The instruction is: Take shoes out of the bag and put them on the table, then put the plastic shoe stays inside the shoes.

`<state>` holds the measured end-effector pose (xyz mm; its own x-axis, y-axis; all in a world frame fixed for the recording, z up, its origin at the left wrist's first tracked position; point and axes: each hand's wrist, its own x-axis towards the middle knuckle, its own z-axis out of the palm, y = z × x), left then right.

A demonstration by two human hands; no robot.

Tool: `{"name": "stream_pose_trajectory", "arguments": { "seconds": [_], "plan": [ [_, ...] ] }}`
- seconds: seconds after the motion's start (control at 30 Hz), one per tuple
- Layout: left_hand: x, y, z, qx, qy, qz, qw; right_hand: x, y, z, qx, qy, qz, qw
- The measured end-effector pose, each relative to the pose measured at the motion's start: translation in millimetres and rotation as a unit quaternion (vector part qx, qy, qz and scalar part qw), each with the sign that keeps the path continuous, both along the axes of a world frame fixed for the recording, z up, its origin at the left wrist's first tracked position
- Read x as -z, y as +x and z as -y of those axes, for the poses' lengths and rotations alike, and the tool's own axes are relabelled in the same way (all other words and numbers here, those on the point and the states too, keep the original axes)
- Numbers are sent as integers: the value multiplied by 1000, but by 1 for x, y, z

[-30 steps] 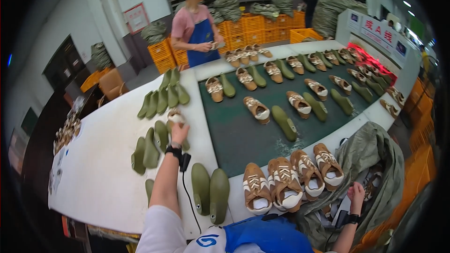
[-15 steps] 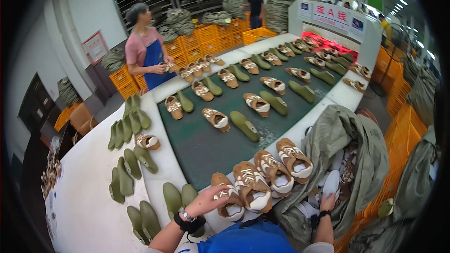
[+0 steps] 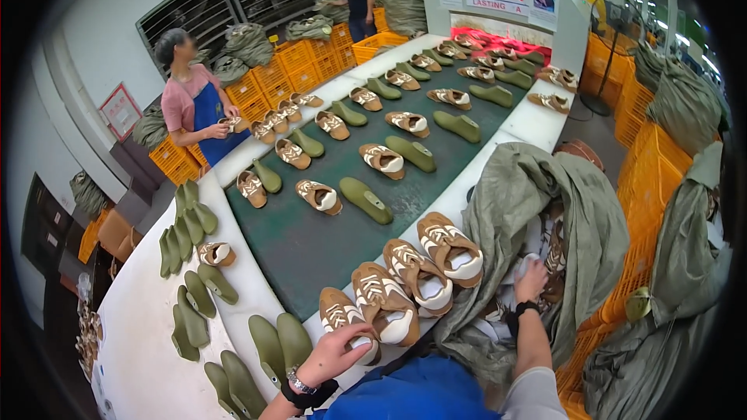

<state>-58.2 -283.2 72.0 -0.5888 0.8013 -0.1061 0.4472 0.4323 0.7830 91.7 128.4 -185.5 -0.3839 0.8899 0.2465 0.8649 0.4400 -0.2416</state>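
Observation:
In a row on the white ledge in front of me stand several brown sneakers (image 3: 385,295) with white laces and white heel linings. My left hand (image 3: 339,353) rests on the heel and collar of the leftmost sneaker (image 3: 339,313), its fingers stretched over the opening. At the right, my right hand (image 3: 532,280) reaches into an open grey-green sack (image 3: 580,187). Its fingers are closed on a white, sole-shaped piece (image 3: 531,260), partly hidden by the hand. More brown and white shoes lie in the sack. Beside my left forearm are green shoe lasts (image 3: 266,344).
A dark green conveyor belt (image 3: 292,245) carries sneakers and green lasts in rows. More lasts (image 3: 187,319) lie on the white table at left. Across the belt a person (image 3: 194,101) in a blue apron holds a shoe. Orange crates (image 3: 650,202) and sacks line the right side.
My right hand has moved deeper into the sack with the white piece. My left hand has slid to the leftmost sneaker's heel. The view has shifted, and the belt's shoes sit farther left.

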Motion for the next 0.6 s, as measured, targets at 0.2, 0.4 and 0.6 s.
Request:
{"name": "stream_pose_trajectory", "arguments": {
  "seconds": [0.2, 0.4, 0.6],
  "plan": [
    [12, -2, -10, -13, 21, -29, 999, 4, 19, -20, 99, -161, -44, 981],
    [9, 1, -18, -13, 44, 20, 999, -15, 47, -25, 95, -284, -550, 780],
    [9, 6, -43, 35, 0, 91, 995, -95, 71, 25, -48, -461, -753, 467]
  ]
}}
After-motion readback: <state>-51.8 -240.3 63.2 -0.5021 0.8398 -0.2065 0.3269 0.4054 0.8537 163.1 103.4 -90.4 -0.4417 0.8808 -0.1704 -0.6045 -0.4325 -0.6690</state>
